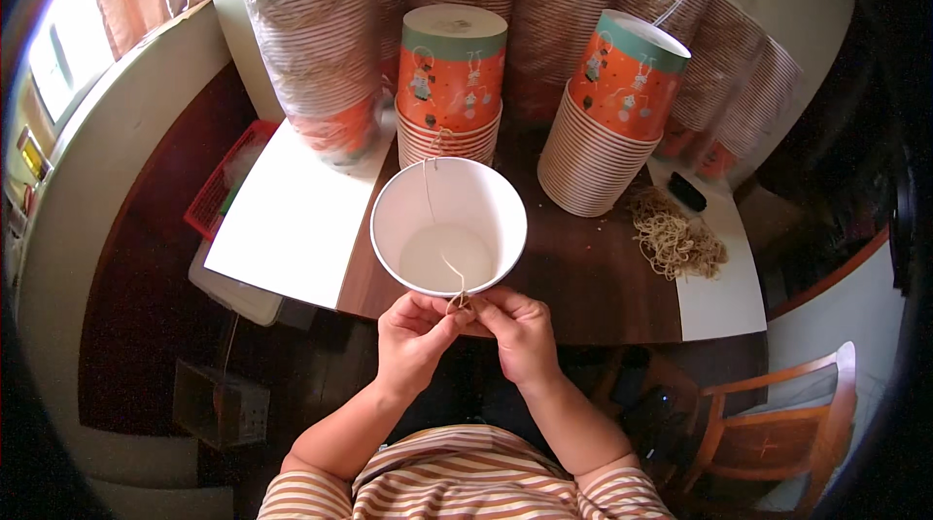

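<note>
An open white-lined paper bucket [449, 224] stands at the table's near edge, its mouth tilted toward me. My left hand [413, 335] and my right hand [523, 330] meet at its near rim. Both pinch a thin piece of twine [461, 300] there, and its loose end sticks up inside the bucket. Across the far rim lies another length of twine [428, 185], which hangs down the inner wall. The fingertips partly hide how the twine passes through or around the near rim.
Behind the bucket is an upside-down orange and green bucket stack [452, 73], with a second stack [612, 112] to its right. Plastic-wrapped stacks [311, 44] line the back. A twine heap [678, 233] and a black object [687, 192] lie right. A wooden chair [777, 423] stands lower right.
</note>
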Demonstrator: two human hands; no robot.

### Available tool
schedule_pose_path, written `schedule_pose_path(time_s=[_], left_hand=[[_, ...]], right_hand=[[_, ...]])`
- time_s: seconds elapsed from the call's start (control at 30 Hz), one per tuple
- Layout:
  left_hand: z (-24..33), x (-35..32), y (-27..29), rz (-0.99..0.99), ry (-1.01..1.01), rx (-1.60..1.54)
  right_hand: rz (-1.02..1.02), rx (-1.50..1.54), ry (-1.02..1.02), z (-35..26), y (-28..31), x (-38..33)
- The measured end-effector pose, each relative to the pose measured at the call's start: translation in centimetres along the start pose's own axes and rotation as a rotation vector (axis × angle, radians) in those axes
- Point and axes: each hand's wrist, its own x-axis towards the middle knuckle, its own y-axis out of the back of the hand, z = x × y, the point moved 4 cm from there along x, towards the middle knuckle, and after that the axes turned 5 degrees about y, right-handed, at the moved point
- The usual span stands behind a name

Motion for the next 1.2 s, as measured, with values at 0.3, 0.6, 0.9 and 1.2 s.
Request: schedule_pose_path(time_s=[0.3, 0.6, 0.9, 1.2], left_hand=[[0.0, -0.7, 0.6, 0.041, -0.077, 0.112], [0.5, -0.9, 0.8, 0.049, -0.156, 0.287], [0.5, -0.8, 1.1, 0.044, -0.155, 0.313], [0.8, -1.0, 1.4, 0.068, -0.146, 0.349]], right_hand=[[-0.103, -0.040, -0.042, -0.4, -0.5, -0.2], [-0.112, 0.018, -0.085, 0.1, -0.4, 0.3], [-0.032, -0.140, 0.024, 0.3, 0.0, 0.4], [-0.105, -0.595, 0.274, -1.5, -0.9, 0.6]])
